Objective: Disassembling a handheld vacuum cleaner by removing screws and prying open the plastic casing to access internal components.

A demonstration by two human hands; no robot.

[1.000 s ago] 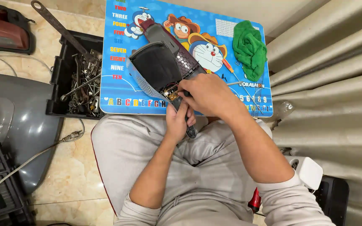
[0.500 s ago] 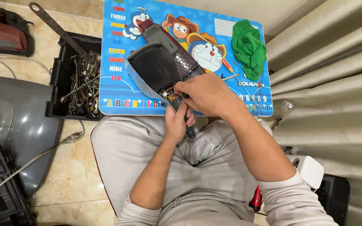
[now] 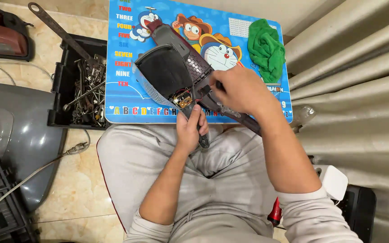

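A dark handheld appliance with an opened casing (image 3: 172, 67) lies across a small blue cartoon-printed table (image 3: 122, 96). Wires and a small brass-coloured part (image 3: 183, 100) show at its near end. My left hand (image 3: 190, 128) grips the appliance's handle at the table's front edge, over my lap. My right hand (image 3: 241, 90) is closed over the right side of the casing, its fingers pinched on a small dark part by the exposed wires; what it pinches is mostly hidden.
A green cloth (image 3: 266, 47) lies on the table's far right. A black toolbox (image 3: 79, 85) with wrenches and metal tools stands left of the table. A grey machine body (image 3: 14, 139) and a cable (image 3: 37, 168) lie on the tiled floor at left. Curtains hang at right.
My right hand has shifted slightly right and up along the casing, uncovering the wires and brass part. My left hand keeps its grip on the handle.
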